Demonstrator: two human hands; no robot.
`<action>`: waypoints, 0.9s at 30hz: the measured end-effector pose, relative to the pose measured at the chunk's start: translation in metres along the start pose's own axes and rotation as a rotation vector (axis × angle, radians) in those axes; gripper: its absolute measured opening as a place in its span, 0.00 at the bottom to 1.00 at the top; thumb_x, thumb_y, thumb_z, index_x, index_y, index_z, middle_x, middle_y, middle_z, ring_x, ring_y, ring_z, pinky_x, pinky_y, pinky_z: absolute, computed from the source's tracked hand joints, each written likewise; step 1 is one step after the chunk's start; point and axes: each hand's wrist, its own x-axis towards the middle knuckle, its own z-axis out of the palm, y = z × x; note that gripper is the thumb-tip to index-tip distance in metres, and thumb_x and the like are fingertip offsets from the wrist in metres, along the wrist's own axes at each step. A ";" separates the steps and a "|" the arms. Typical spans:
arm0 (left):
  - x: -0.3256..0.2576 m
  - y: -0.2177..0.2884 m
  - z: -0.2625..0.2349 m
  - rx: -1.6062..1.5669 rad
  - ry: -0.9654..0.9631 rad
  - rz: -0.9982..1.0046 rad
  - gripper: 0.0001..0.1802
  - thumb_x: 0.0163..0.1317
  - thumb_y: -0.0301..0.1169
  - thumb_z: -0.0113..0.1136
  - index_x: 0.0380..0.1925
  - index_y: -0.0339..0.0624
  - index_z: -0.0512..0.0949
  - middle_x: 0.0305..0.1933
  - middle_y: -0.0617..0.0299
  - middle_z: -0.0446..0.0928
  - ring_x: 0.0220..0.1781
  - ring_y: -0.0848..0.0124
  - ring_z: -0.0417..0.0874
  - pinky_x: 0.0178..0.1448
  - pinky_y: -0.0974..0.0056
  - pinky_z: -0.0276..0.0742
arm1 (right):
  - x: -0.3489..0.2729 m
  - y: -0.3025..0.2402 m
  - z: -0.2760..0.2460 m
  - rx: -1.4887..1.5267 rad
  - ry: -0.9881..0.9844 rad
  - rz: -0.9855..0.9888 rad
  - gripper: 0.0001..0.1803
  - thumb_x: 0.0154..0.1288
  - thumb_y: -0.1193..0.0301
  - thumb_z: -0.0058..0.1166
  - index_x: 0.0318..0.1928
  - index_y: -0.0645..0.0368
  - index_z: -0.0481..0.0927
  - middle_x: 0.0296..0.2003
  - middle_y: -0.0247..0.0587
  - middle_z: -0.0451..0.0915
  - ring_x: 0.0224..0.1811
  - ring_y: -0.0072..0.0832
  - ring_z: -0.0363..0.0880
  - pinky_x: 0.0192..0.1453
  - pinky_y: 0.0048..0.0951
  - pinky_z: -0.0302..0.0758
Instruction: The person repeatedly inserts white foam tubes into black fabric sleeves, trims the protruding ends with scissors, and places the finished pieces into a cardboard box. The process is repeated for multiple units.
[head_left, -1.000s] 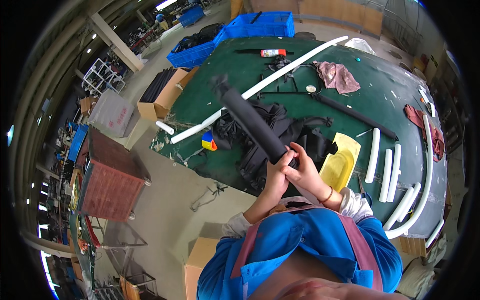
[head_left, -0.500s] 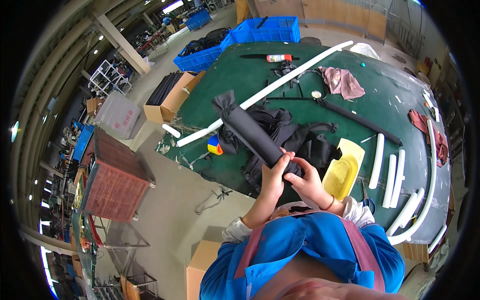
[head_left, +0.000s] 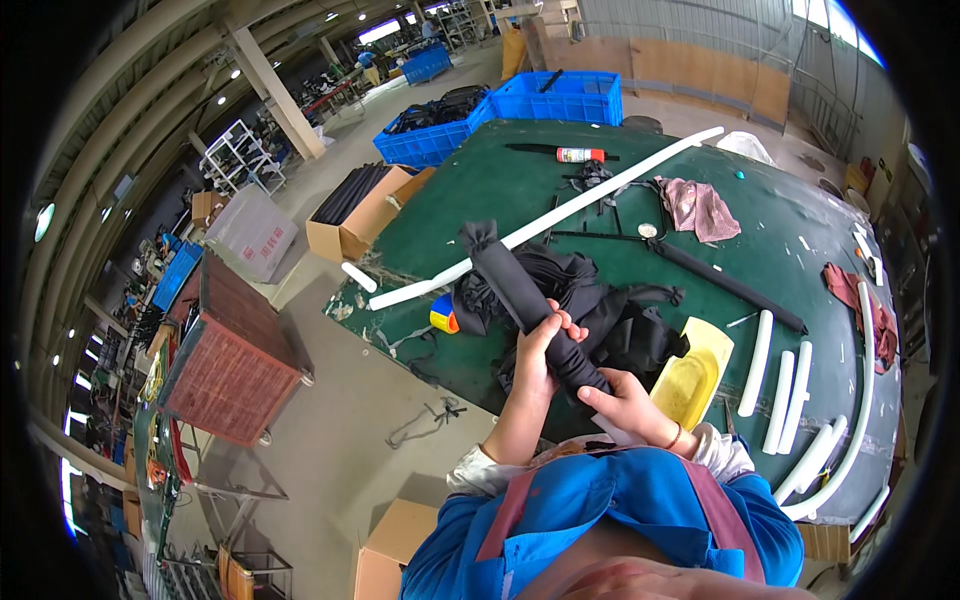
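Hands, together near the tube's lower end half a second earlier, now stand apart: the left hand (head_left: pixel 538 352) has shifted up the black fabric-covered tube (head_left: pixel 508 283), while the right hand (head_left: pixel 634 408) remains at the lower end. From left to right: a reddish-brown wooden box on casters (head_left: pixel 235 370) stands on the floor, near a grey carton (head_left: pixel 250 235). Beyond it, an open cardboard box (head_left: pixel 330 240) contains dark rods. A blue crate (head_left: pixel 425 145) adjoins the far left corner of the green-topped table (head_left: pixel 470 165). Near the table's left edge lie a short white tube (head_left: pixel 358 278) and a blue, yellow and red object (head_left: pixel 444 314). At centre, the held tube slants above a heap of black fabric (head_left: pixel 570 280), its tied upper end pointing up and leftward. The left hand is closed around its middle part, where the cover is wrinkled just below; the right hand grasps the lower end, fingers partly hidden. Behind, a long white tube (head_left: pixel 600 190) crosses the table diagonally. Right of the heap lie a yellow tray (head_left: pixel 690 375), a pinkish cloth (head_left: pixel 700 210), a second black tube (head_left: pixel 725 285), several short white tubes (head_left: pixel 780 400) and a dark red cloth (head_left: pixel 872 325).
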 end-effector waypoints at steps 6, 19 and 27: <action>-0.007 -0.001 -0.007 0.017 0.076 0.041 0.15 0.59 0.25 0.60 0.45 0.43 0.67 0.30 0.61 0.72 0.32 0.70 0.76 0.47 0.59 0.76 | -0.006 0.001 -0.007 -0.035 -0.099 0.025 0.25 0.64 0.55 0.57 0.43 0.69 0.78 0.28 0.38 0.78 0.32 0.20 0.74 0.38 0.27 0.74; -0.029 -0.012 0.005 0.108 0.125 0.086 0.21 0.60 0.27 0.62 0.48 0.37 0.64 0.31 0.62 0.74 0.33 0.72 0.78 0.46 0.64 0.76 | -0.003 -0.001 -0.009 0.263 -0.225 -0.012 0.32 0.63 0.52 0.58 0.54 0.68 0.70 0.40 0.36 0.76 0.39 0.20 0.75 0.48 0.22 0.73; -0.013 0.019 -0.012 0.064 -0.234 0.201 0.44 0.59 0.66 0.44 0.64 0.44 0.59 0.63 0.54 0.68 0.60 0.61 0.72 0.64 0.52 0.68 | -0.007 -0.023 -0.020 0.336 -0.340 0.146 0.30 0.65 0.52 0.55 0.55 0.66 0.71 0.35 0.33 0.77 0.37 0.16 0.74 0.42 0.19 0.73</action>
